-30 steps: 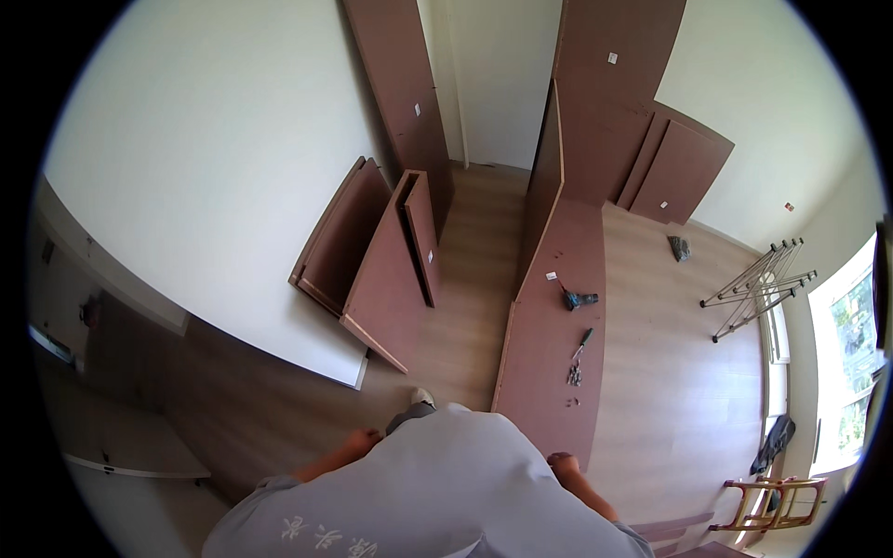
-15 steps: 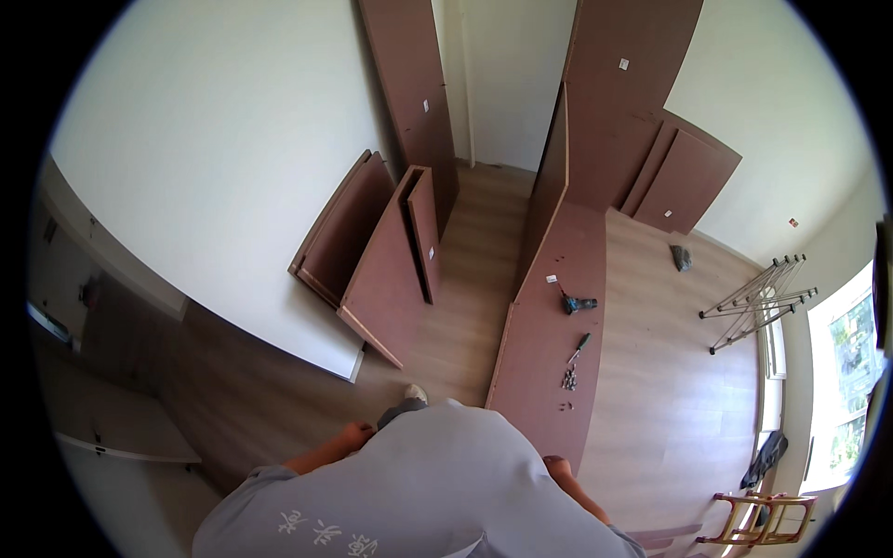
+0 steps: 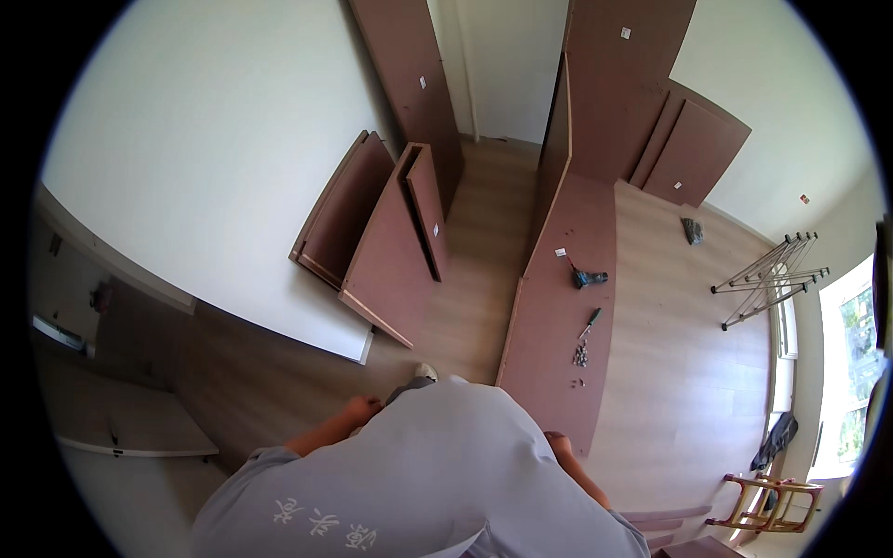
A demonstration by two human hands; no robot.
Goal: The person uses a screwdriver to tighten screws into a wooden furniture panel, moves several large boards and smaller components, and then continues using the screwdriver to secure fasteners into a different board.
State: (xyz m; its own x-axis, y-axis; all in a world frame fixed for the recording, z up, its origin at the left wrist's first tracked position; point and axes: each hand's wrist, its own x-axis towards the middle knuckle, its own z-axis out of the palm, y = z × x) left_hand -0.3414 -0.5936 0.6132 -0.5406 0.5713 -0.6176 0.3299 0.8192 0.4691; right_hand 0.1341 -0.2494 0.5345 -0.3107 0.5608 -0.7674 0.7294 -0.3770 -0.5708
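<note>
My left hand (image 3: 363, 408) hangs beside my leg over the wood floor, partly covered by my grey shirt; its fingers cannot be made out. My right hand (image 3: 557, 441) is low on the other side, next to the near part of a long reddish-brown panel (image 3: 544, 358) lying flat. Whether it touches that panel is unclear, and its fingers are mostly hidden. On the panel lie a teal-and-black power drill (image 3: 590, 279), a screwdriver with a green handle (image 3: 593, 316) and a small pile of metal fittings (image 3: 580, 356). Another brown panel (image 3: 555, 172) stands on edge along the flat one.
Several brown boards (image 3: 391, 251) lean by the left wall, beside a tall panel (image 3: 409, 84). More boards (image 3: 693, 153) rest against the far right wall. A folding metal rack (image 3: 767, 279), a dark bag (image 3: 692, 231) and a wooden stool frame (image 3: 772, 502) stand to the right.
My view has shifted, so the far boards sit higher and most things slightly further right in the picture. Both hands stay low at my sides; the tools lie as before.
</note>
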